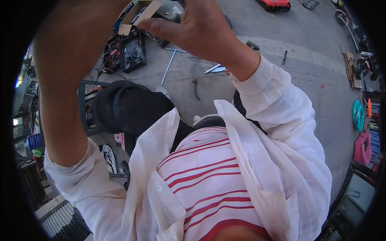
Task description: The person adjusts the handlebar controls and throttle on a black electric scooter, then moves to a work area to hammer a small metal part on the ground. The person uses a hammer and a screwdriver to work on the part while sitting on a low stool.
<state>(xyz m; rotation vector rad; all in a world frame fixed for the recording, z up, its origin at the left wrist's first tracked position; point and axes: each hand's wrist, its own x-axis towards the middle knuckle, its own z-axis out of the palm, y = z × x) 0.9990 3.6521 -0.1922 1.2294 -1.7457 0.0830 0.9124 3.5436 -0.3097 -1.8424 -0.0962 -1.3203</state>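
Observation:
Both my hands are raised close in front of me, at the top of the view. My left hand (82, 32) is large and smeared, its fingers cut off by the upper edge, so what it touches cannot be made out. My right hand (203, 34) has its thumb stretched out to the left, apart from the rest. Its other fingers run past the upper edge. No held thing shows in the visible part. Beyond the hands, an open cardboard box (149, 11) and a dark tray of small metal parts (133, 54) lie on the ground. A T-handled wrench (169, 66) lies beside the tray.
Nearer my legs lies a short bent black piece (196, 89). Silver hand tools (212, 68) lie by my right wrist. Farther off are a red case (274, 4) and a small dark tool (284, 57). At right hang a teal coil (357, 114) and a pink thing (362, 148).

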